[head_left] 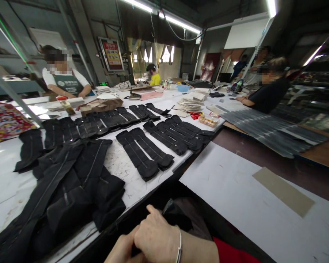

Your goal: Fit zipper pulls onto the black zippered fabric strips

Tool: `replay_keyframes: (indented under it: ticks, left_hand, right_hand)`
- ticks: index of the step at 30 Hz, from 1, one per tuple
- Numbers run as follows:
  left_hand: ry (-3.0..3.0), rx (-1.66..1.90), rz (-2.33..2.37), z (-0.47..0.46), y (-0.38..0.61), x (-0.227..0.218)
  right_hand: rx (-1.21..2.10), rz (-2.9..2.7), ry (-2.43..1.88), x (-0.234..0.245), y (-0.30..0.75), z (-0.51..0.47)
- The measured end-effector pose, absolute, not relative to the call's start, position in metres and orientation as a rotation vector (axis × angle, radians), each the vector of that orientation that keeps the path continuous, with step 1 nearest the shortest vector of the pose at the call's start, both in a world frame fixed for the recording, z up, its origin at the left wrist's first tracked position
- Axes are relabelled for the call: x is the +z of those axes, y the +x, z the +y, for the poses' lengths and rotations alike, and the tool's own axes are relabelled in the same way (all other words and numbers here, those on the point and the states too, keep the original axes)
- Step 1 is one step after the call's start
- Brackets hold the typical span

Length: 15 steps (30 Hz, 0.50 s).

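Observation:
At the bottom edge, in front of the table, my right hand is held with its back to the camera and a white bangle on the wrist. One finger sticks forward; the others curl under, out of sight. Against it rests my left hand, partly cut off by the frame, with most of its fingers hidden. I cannot see anything held between them. The nearest goods are black boot shafts with zippers: a loose pile at left, a pair in the middle and an overlapping row beyond.
White worktable ahead, with another row of boot shafts. Behind stand a paper stack and an orange-lidded box. A white board at right carries a beige card. Several people work around the table.

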<state>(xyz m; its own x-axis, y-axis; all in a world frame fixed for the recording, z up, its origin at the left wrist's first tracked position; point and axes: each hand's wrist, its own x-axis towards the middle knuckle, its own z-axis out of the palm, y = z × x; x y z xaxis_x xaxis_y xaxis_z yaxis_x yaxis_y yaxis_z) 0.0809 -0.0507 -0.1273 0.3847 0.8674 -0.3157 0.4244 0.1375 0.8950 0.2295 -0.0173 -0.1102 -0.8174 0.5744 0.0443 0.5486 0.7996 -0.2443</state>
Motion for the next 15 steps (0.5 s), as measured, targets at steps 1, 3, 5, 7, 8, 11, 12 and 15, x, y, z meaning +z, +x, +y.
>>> replay_keyframes:
  ticks: [1,3,5,7,8,11,12,15]
  left_hand:
    - [1.475,0.496,1.194,-0.048,0.089,-0.128]
    - [1.471,0.555,1.195,-0.046,0.095,-0.129]
    - [1.476,0.569,1.214,-0.048,0.089,-0.128]
    - [1.479,0.553,1.218,-0.051,0.081,-0.128]
    - [1.480,0.550,1.221,-0.052,0.077,-0.127]
    - [1.479,0.559,1.256,-0.056,0.072,-0.124]
    - [1.477,0.566,1.270,-0.057,0.072,-0.123]
    - [1.468,0.590,1.285,-0.060,0.074,-0.120]
  right_hand:
    - [0.300,-2.823,-0.945,-0.106,0.238,-0.016]
    - [0.326,-2.709,-0.998,-0.096,0.260,-0.014]
    - [0.433,-2.538,-1.054,-0.087,0.281,-0.011]
    - [0.492,-2.357,-1.145,-0.081,0.296,-0.008]
    - [0.513,-2.276,-1.188,-0.079,0.300,-0.006]
    - [0.691,-2.055,-1.252,-0.081,0.304,-0.001]
    - [0.781,-1.980,-1.253,-0.083,0.303,0.000]
    - [0.965,-1.807,-1.230,-0.087,0.299,0.001]
